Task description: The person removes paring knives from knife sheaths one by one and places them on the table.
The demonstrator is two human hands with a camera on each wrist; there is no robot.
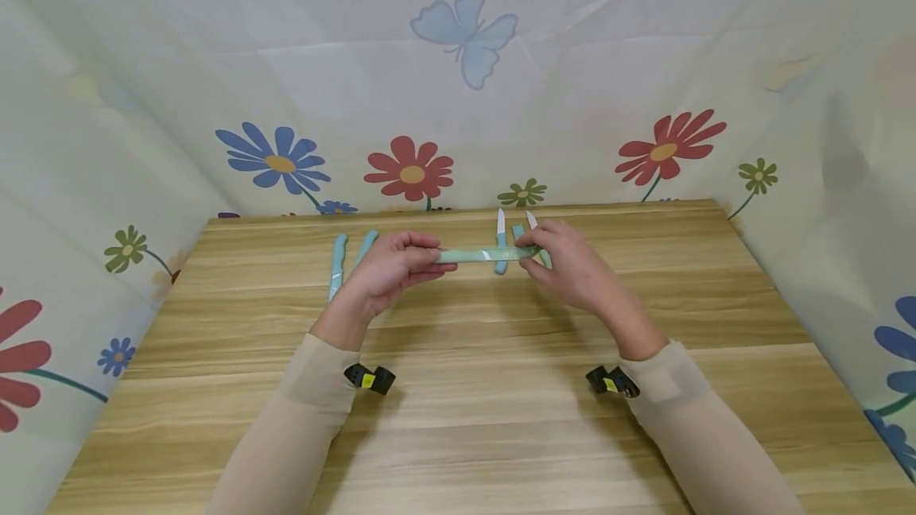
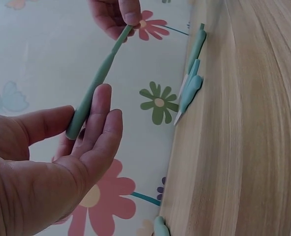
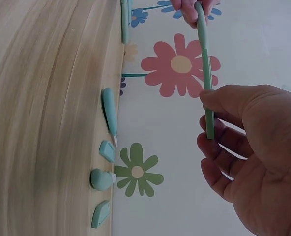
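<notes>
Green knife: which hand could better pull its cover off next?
Probably the right hand: it pinches the cover near its tip end, while the left hand holds the handle.

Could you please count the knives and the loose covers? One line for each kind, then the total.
Knives: 5
Loose covers: 2
Total: 7
</notes>
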